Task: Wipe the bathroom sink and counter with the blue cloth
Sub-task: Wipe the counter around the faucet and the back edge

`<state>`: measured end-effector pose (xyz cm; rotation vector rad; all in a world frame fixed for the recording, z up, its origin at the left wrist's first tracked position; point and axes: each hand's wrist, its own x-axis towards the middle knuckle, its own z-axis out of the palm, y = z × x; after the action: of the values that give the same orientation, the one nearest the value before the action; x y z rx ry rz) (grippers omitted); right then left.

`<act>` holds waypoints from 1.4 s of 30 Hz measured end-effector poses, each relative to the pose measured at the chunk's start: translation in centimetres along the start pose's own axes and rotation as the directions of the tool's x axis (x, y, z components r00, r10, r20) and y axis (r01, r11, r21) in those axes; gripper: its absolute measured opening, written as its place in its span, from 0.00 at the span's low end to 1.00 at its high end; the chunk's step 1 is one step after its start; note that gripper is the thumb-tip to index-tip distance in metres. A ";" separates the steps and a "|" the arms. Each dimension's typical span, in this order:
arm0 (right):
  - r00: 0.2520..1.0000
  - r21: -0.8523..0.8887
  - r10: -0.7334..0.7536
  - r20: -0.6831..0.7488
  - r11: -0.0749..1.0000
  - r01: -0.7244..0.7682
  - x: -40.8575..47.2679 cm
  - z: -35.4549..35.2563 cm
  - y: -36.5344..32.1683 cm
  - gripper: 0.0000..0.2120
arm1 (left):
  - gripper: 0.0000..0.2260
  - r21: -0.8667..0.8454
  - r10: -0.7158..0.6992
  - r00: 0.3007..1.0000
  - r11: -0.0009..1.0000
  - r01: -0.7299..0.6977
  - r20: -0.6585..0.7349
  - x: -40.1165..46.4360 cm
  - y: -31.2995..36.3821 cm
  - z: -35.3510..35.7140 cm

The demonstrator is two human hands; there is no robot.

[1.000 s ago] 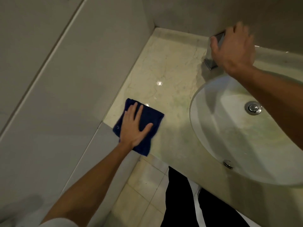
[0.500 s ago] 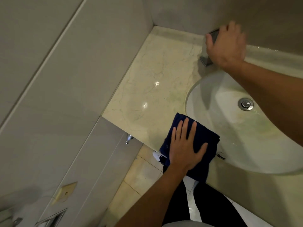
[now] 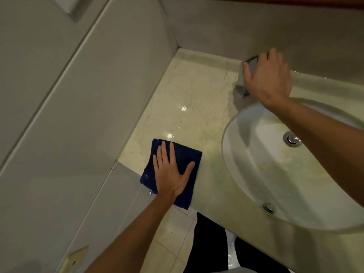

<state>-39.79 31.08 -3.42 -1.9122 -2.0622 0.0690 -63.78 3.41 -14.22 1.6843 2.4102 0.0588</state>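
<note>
Pressing my left hand [image 3: 171, 174] flat on the folded blue cloth [image 3: 178, 154], fingers straight and spread, I keep its whole face against the marble bench [image 3: 189, 95] — an open palm, not a pinch. The cloth sits at the bench's front-left corner by the wall, one edge hanging over the front, well left of the white sink [image 3: 266, 174]. My right hand [image 3: 269, 79] curls over the chrome faucet [image 3: 242, 92] behind the basin, a steadying grip, I judge, while I lean in.
</note>
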 end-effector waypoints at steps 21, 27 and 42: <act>0.999 -0.075 0.005 -0.053 0.997 -0.009 0.1 1.1 0.1 0.24 | 0.32 0.040 0.155 0.986 0.987 -0.153 -0.058 32.8 20.9 -1.1; 0.998 -0.059 0.021 -0.057 0.998 -0.025 0.2 1.1 0.0 0.23 | 0.31 0.042 0.137 0.988 0.990 -0.135 -0.064 32.3 21.3 -1.2; 1.000 -0.024 -0.022 0.013 0.999 0.022 0.3 0.6 0.5 0.26 | 0.34 0.010 0.202 0.967 0.979 -0.203 -0.158 33.8 16.6 -1.5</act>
<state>-39.48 31.57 -4.10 -1.9075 -2.1007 0.0512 -59.87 40.93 -15.11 1.9878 2.3316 0.2388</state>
